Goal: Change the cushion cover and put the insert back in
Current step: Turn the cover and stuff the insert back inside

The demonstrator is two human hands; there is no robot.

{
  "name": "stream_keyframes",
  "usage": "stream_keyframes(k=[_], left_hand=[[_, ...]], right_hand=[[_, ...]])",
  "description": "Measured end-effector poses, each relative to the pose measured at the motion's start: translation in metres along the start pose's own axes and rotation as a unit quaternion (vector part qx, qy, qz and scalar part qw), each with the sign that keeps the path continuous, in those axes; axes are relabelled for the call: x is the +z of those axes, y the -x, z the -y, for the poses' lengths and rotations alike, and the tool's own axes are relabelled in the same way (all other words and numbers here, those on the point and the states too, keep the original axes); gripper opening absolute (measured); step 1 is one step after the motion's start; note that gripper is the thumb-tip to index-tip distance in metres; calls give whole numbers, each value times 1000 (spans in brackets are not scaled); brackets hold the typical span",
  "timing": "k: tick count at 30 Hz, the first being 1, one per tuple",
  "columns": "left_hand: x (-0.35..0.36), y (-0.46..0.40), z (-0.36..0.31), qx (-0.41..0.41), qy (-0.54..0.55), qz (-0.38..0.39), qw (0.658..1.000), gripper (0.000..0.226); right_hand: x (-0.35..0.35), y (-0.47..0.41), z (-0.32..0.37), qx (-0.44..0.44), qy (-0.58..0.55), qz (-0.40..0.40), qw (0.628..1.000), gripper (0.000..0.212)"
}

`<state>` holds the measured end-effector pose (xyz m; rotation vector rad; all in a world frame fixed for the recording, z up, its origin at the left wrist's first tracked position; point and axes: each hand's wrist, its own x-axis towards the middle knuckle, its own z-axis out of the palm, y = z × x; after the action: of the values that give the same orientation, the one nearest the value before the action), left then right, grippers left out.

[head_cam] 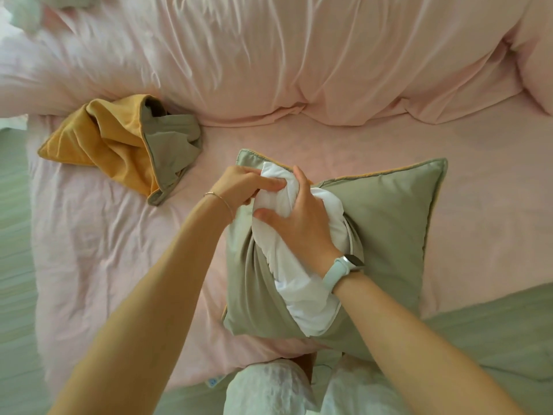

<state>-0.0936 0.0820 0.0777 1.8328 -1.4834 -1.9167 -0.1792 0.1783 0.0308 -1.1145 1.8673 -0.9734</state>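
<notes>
A sage-green cushion cover (386, 232) lies on the pink bed in front of me, its long opening gaping along the left side. The white insert (308, 301) bulges out of that opening. My left hand (239, 185) pinches the top corner of the insert next to the cover's upper left corner. My right hand (294, 218), with a pale watch on its wrist, grips the bunched white insert from the right, fingers curled round it. A second cover (119, 142), mustard yellow outside and grey-green inside, lies crumpled to the left.
A pink sheet (104, 250) covers the bed, and a pink duvet (299, 61) is heaped across the back. A green blanket (493, 333) lies at the lower right. My knees in pale trousers (269, 387) show at the bottom edge.
</notes>
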Motion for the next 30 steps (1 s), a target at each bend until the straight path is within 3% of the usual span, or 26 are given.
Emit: stream_keyframes(k=[2,5,8,11,15,18,20,23,26,28,30], left_hand=[[-4,0,4,-46,37,6,998,28],[-2,2,18,-70,67,40,994,20],[4,5,27,-40,108,55,992,31],[11,16,34,26,122,1,992,17],[32,23,45,102,155,-62,981,16],[46,18,51,93,171,-82,977,19],[53,16,59,95,149,-72,982,20],[50,18,64,99,171,-32,980,24],[43,20,65,97,217,-97,967,27],[46,20,70,131,140,-189,963,21],[56,21,75,177,21,-210,961,15]], right_hand=[[4,3,-3,-58,9,-47,997,73],[-1,7,-16,-105,25,-46,993,56],[-12,8,-28,-134,64,-51,988,47],[-20,6,-35,-127,92,-75,985,40],[-23,4,-35,-93,37,-31,995,52],[-14,6,-24,0,-85,15,996,77],[-10,0,-23,42,-92,11,995,86],[-10,-11,-27,67,-109,-8,992,60],[-8,-12,-30,25,-77,-74,994,18],[-9,-12,-34,7,-54,-115,992,14],[-15,-13,-37,-11,-32,-154,987,14]])
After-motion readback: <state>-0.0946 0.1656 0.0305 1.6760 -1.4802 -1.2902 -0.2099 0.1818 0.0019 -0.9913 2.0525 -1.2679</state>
